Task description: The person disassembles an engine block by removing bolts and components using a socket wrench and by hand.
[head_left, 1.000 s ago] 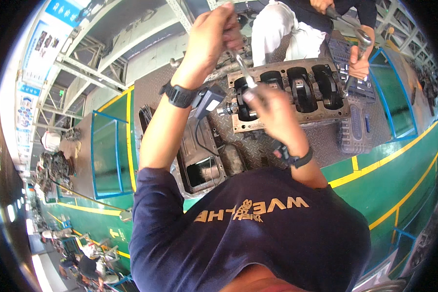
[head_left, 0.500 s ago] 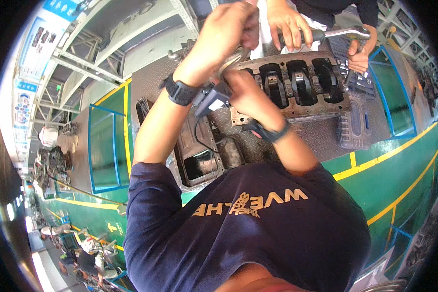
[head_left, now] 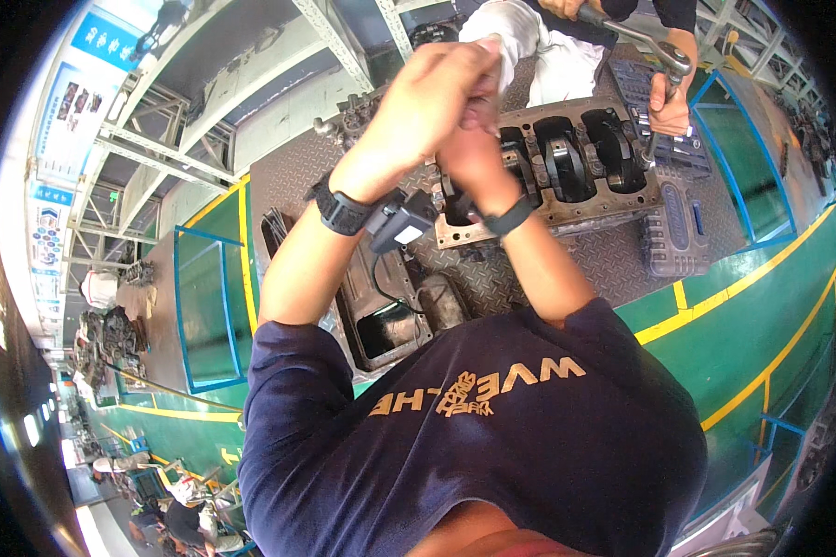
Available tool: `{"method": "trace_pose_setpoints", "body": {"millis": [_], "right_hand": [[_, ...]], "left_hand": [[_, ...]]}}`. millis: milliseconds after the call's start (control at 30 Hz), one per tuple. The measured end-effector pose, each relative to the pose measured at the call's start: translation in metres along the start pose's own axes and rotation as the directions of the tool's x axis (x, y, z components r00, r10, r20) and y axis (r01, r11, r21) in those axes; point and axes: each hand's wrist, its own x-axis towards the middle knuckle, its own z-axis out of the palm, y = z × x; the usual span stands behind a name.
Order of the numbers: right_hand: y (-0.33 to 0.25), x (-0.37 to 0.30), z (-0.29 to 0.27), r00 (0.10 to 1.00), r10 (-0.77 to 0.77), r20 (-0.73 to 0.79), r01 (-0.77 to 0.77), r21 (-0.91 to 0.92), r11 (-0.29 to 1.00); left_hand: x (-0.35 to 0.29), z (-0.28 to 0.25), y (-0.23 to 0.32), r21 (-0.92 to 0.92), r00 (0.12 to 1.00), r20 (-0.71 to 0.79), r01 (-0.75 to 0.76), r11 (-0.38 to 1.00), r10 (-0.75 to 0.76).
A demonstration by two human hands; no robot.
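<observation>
Left hand (head_left: 425, 110) lowered toward right hand (head_left: 479, 165), left curled, cannot tell what either grasps

A wide fisheye camera sat on the person's head, the left one of a side-by-side pair, and looked steeply down, its picture upright and unmirrored. The navy T-shirt (head_left: 474, 408) loomed nearest, filling the frame below the left grip (head_left: 427, 110) and the right grip (head_left: 478, 162). Both grips were farther from the lens, above the picture's centre. The view took in the table (head_left: 494, 274) beneath them, the engine block (head_left: 576, 211) under and to the right of the right grip and, much farther off, the poster board (head_left: 65, 121) well left of the left grip. Straight edges bowed toward the picture's rim.
</observation>
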Motion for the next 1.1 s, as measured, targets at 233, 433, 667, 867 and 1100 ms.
{"method": "trace_pose_setpoints", "body": {"millis": [233,433,667,867,1100], "right_hand": [[-0.06,-0.058,-0.031,0.899,-0.066,0.433,0.223,-0.324,0.92],[0.001,0.02,-0.039,0.972,-0.234,-0.017,0.187,-0.546,0.816],[-0.029,-0.044,-0.013,0.902,-0.109,0.417,0.256,-0.315,0.914],[0.008,-0.035,0.02,0.916,-0.082,0.392,0.215,-0.309,0.926],[0.009,-0.028,0.026,0.977,-0.067,0.203,0.077,-0.042,0.996]], "left_hand": [[0.018,-0.037,-0.01,-0.024,0.997,-0.06,-0.057,0.998,0.055],[0.0,-0.024,-0.011,0.117,0.996,-0.07,-0.048,0.992,0.056],[0.014,-0.013,-0.01,0.086,0.993,-0.094,-0.066,0.994,0.074],[0.012,-0.018,-0.016,-0.096,0.995,-0.079,-0.068,0.993,0.061],[0.02,0.026,-0.008,-0.073,0.986,-0.162,-0.056,0.996,0.044]]}}
